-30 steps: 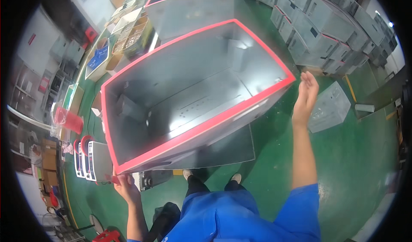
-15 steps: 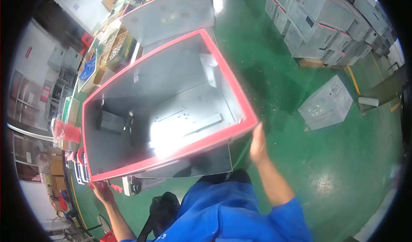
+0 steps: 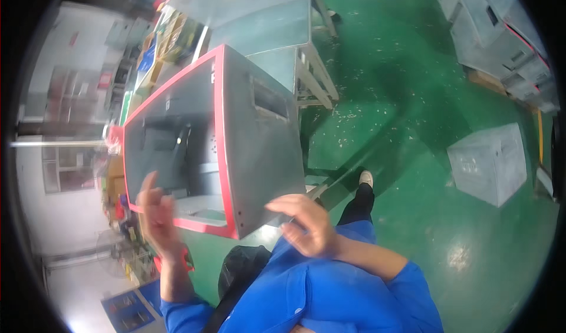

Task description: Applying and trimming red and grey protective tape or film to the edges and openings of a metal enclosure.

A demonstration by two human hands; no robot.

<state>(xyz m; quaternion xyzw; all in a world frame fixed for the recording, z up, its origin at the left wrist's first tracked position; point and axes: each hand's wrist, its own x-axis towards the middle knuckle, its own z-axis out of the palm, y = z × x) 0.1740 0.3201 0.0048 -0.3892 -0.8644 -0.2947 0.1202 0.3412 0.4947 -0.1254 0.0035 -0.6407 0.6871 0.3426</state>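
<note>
A large grey metal cabinet (image 3: 265,150) stands on the worktable, its open front framed by a pink-red edge strip. Its side wall, with a rectangular cutout, faces right. My left hand (image 3: 158,218) is in front of the cabinet's near left corner. It is smeared by motion, but its fingers stretch upward and seem to hold nothing. By the lower corner of the side wall, my right hand (image 3: 308,224) hovers with fingers and thumb apart. Whether either hand touches the metal I cannot tell for sure.
Another grey cabinet (image 3: 236,2) sits farther along the grey-topped table (image 3: 280,29). Parts boxes (image 3: 174,35) line its left side. A small grey metal box (image 3: 489,165) rests on the green floor at right. Grey cabinets (image 3: 501,32) are stacked on a pallet at far right.
Both hands have let go of the cabinet. It has turned so its right side wall shows and its opening faces left. My right hand moved left and inward; the view has shifted.
</note>
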